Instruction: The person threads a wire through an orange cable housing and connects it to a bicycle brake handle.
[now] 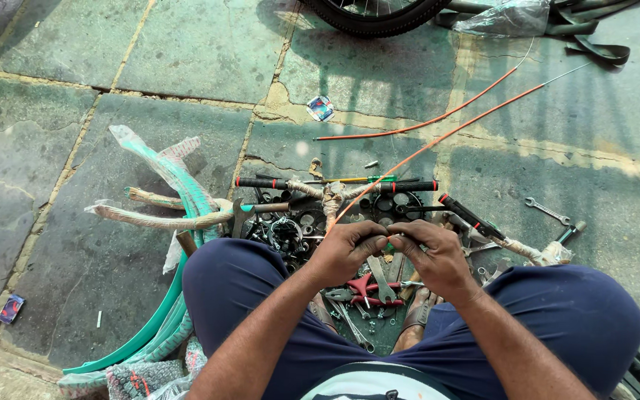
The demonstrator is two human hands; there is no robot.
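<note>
Seated low over stone paving (pixel 187 52), knees apart, both hands brought together at the centre. Left hand (pixel 346 252) and right hand (pixel 432 255) clenched fingertip to fingertip, pinching the near end of an orange cable housing (pixel 438 141); a small green piece (pixel 390 246), perhaps an end cap, just visible between the thumbs. Cannot tell whether it is already seated on the housing. From the pinch, the housing running away toward 1 o'clock, across the paving, ending in bare wire near the tyre (pixel 372 18) at 12 o'clock. A second orange length (pixel 416 126) lying just beside it, untouched.

Directly under the hands: red-handled pliers (pixel 368 287), loose bolts and small metal parts, all on the floor between the feet. At 12 o'clock from the hands, a wrapped handlebar (pixel 335 189) with black grips. At 3 o'clock, a spanner (pixel 547 211); at 9 o'clock, teal mudguards (pixel 175 178) in plastic wrap.

To do this well, probably: keep the housing end short between the fingers so it cannot bend away; hold it steady with one hand and work the small piece with the other; push straight along the housing's line, not at an angle. Worth keeping the long run free of the handlebar, since it crosses right over it and could snag. Small piece likely easy to drop among the scattered parts below, so hands best kept close together.
</note>
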